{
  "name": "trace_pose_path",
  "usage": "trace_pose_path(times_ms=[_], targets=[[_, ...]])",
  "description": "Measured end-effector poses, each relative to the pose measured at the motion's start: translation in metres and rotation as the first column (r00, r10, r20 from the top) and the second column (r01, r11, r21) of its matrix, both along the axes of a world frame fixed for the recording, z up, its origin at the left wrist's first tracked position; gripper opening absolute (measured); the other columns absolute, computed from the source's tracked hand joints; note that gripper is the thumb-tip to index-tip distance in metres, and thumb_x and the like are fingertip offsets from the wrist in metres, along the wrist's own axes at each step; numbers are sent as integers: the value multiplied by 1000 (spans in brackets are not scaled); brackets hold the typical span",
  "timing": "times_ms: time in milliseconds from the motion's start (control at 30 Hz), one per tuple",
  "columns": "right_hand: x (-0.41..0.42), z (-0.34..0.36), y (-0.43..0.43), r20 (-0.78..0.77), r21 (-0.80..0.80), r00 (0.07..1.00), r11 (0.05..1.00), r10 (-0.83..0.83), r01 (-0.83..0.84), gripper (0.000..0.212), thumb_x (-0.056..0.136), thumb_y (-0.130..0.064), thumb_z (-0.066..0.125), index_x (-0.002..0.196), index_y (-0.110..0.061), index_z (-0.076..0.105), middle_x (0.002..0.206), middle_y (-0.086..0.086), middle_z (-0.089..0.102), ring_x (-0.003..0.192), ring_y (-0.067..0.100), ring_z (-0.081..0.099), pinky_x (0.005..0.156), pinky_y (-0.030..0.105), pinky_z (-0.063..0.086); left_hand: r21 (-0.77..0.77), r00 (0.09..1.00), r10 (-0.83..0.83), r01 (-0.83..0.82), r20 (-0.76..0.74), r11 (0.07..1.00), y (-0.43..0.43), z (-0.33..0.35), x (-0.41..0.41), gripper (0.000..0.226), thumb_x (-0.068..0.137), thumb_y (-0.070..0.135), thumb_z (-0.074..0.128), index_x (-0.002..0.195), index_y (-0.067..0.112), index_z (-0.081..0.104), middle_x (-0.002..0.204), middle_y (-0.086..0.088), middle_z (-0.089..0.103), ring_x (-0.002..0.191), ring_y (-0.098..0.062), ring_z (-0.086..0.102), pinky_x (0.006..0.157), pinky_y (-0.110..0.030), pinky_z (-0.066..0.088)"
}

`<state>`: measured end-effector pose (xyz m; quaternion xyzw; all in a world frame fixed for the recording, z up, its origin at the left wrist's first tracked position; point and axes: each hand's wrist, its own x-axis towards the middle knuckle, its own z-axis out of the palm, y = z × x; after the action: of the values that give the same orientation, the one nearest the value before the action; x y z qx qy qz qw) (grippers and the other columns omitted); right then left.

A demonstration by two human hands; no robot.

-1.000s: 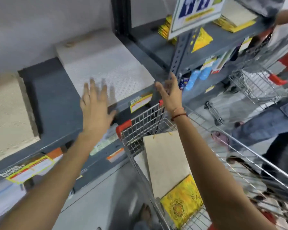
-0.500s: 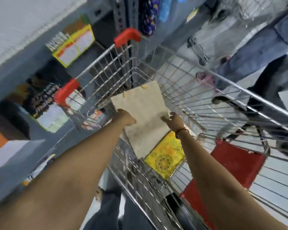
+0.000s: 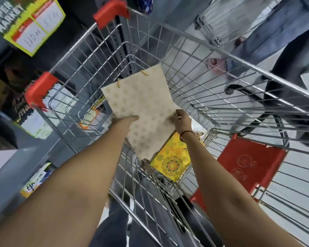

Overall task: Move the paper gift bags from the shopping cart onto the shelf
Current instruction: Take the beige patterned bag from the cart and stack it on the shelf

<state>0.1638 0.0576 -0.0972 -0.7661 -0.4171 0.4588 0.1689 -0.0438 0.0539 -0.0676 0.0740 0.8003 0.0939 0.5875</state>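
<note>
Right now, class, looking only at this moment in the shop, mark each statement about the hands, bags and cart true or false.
1. Both hands hold the cream gift bag. True.
2. The left hand is on the cart's red handle. False: its grip is on the bag's left edge.
3. A yellow patterned bag lies in the shopping cart. True.
4. The right hand is empty. False: it pinches the bag's right edge.

Both hands have come down from the shelf into the cart. The left hand and right hand now grip the white bag by its side edges, lifted off the yellow bag.
</note>
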Motion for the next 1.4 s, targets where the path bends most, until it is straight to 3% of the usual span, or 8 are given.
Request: trace_pose_path(times_ms=[300, 433, 567, 700, 867, 1067, 1267, 1400], targets=[[-2, 43, -26, -72, 115, 994, 989, -86, 94, 25, 87, -14, 61, 110, -2, 60, 103, 18, 67, 85, 29, 62, 83, 46, 55, 146, 966, -243, 254, -89, 956, -7, 58, -25, 79, 75, 19, 79, 140, 1, 39, 147, -14, 44, 133, -32, 44, 109, -44, 40], [3, 75, -35, -97, 198, 994, 977, -54, 73, 20, 83, -8, 65, 102, 0, 62, 80, 4, 63, 75, 21, 57, 63, 18, 52, 151, 934, -348, 357, -80, 922, -17, 95, -34, 65, 82, 16, 72, 137, -3, 43, 143, -20, 48, 130, -33, 48, 109, -44, 41], [-2, 132, -33, -129, 359, 991, 930, -36, 81, 11, 81, -3, 67, 92, -2, 66, 71, -5, 60, 63, 8, 56, 51, -1, 41, 399, 968, -242, 250, -70, 882, -20, 139, -40, 64, 82, 8, 71, 137, 2, 39, 145, -13, 45, 130, -31, 46, 106, -40, 42], [-22, 199, -22, -183, 495, 982, 857, -56, 141, 27, 82, -7, 67, 63, -19, 53, 67, 2, 52, 60, 10, 47, 54, 17, 40, 623, 986, -127, 166, -106, 764, -18, 197, -61, 52, 81, 15, 73, 127, 3, 55, 133, -15, 59, 118, -31, 58, 95, -38, 49], [-71, 275, -15, -345, 572, 939, 791, -9, 218, 14, 87, -10, 62, 76, -7, 53, 60, 4, 44, 47, 7, 42, 48, 21, 38, 856, 997, 54, 23, -59, 516, -28, 272, -104, 46, 82, 20, 72, 123, 4, 59, 117, -3, 62, 101, -21, 62, 83, -32, 50], [-130, 324, -25, -397, 639, 913, 743, 97, 199, 17, 88, -7, 60, 99, 7, 60, 73, 5, 54, 61, 7, 52, 50, 6, 42, 930, 976, 214, -41, -41, 364, -59, 328, -154, 17, 82, 20, 72, 73, 21, 58, 92, -4, 61, 93, -23, 60, 91, -42, 51], [-209, 357, -29, -502, 642, 844, 736, 191, 215, 16, 88, -9, 60, 97, 4, 60, 74, 8, 56, 66, 15, 50, 64, 23, 44, 967, 938, 347, -68, -23, 246, -104, 355, -214, 9, 85, 21, 69, 90, 13, 67, 84, 6, 65, 83, -17, 62, 79, -29, 50], [-278, 362, -37, -497, 656, 817, 743, 293, 133, 4, 88, -9, 61, 89, -6, 59, 63, -2, 46, 58, 8, 41, 52, 9, 38, 969, 863, 498, -43, -86, 242, -151, 353, -264, 22, 86, 21, 67, 72, 6, 59, 71, -10, 58, 73, -19, 53, 58, -22, 42]])
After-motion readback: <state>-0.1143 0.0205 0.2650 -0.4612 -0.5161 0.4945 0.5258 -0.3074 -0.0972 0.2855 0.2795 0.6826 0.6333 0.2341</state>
